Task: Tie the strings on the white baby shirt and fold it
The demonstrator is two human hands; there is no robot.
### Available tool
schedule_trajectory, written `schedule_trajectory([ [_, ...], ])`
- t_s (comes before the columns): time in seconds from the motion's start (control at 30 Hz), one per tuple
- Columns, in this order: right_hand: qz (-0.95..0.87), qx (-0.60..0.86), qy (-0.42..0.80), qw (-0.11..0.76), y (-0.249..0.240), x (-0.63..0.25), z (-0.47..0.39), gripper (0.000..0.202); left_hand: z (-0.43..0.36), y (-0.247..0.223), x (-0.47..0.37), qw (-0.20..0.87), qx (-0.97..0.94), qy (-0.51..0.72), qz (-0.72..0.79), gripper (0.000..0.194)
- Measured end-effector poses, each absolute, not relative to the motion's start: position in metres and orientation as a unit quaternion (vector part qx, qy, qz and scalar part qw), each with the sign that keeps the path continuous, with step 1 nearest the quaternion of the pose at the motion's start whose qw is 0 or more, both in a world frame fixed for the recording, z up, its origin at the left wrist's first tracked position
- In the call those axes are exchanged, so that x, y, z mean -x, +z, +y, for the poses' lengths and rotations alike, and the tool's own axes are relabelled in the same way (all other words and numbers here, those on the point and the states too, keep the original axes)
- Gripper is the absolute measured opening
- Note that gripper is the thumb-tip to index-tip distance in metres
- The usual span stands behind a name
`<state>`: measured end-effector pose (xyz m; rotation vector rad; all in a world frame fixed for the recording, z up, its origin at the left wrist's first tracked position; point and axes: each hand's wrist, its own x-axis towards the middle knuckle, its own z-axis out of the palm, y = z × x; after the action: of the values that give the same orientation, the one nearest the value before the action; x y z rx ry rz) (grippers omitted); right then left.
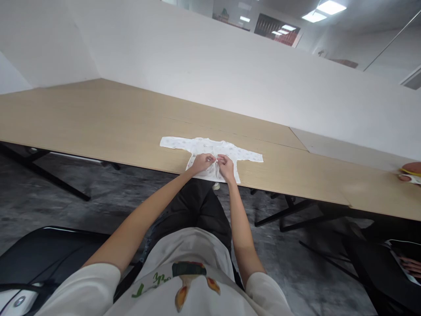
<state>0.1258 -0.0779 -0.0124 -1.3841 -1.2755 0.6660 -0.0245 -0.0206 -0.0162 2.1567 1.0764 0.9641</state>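
A small white long-sleeved garment (210, 145) with a faint print lies spread on the light wooden table, its sleeves stretched out to both sides and its lower hem by the front edge. My left hand (203, 163) and my right hand (226, 166) meet over the middle of its front. The fingers of each hand are pinched on the garment's front, close together, near what looks like a thin tie or the opening edge. Exactly which bit of cloth each hand pinches is too small to tell.
The wooden table (108, 114) runs across the view against a white partition (197, 70). A black chair (55, 254) stands at the lower left, another (388, 263) at the lower right. Something orange and white (411, 171) sits at the table's far right.
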Motion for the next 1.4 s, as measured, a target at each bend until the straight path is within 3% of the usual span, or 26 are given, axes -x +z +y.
schedule_trajectory([
  [0.63,-0.524,0.560,0.311,0.561,-0.018,-0.123,-0.072,0.032,-0.023,-0.017,0.027,0.336,-0.775,0.398,0.358,0.022],
  [0.9,-0.543,0.583,0.289,0.531,-0.014,-0.122,-0.072,0.038,-0.022,-0.020,0.028,0.334,-0.780,0.398,0.350,0.038],
  [1.4,-0.566,0.614,0.246,0.493,-0.005,-0.117,-0.080,0.031,-0.026,-0.015,0.027,0.323,-0.781,0.406,0.347,0.021],
])
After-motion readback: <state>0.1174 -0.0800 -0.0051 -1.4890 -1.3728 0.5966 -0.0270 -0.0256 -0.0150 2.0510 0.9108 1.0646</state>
